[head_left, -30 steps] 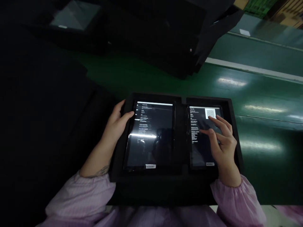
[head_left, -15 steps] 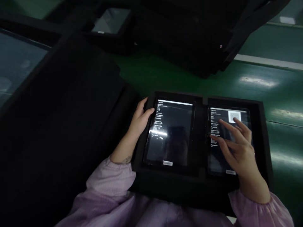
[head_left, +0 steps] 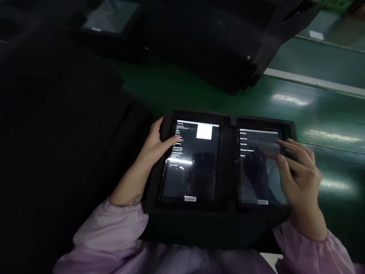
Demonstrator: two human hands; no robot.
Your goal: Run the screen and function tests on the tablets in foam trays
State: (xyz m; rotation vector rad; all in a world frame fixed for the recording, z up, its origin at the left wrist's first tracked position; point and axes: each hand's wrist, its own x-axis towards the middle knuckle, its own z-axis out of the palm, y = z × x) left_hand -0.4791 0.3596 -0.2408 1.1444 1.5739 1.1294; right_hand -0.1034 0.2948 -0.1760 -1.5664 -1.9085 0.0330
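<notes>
A black tray (head_left: 225,160) with two compartments holds two lit tablets side by side. My left hand (head_left: 154,146) grips the tray's left edge, its thumb reaching over the left tablet (head_left: 191,171). Lines of text and a white square show on that screen. Over the right side of the right tablet (head_left: 256,175) is my right hand (head_left: 302,175), its fingers apart and holding nothing. The right screen lists a short menu that includes "Change Language". Whether a right fingertip touches the glass, I cannot tell. Each tablet bears a small white label at its lower edge.
Another tablet (head_left: 111,17) lies in a dark tray at the upper left. A large black stack or covered bulk (head_left: 205,42) stands beyond the green surface (head_left: 176,91). Dark material (head_left: 62,137) fills the left side.
The right tablet's screen has gone from test info with a code to a menu. A white square has appeared on the left tablet. My left thumb has moved onto its screen; my right hand has shifted rightward across the tablet.
</notes>
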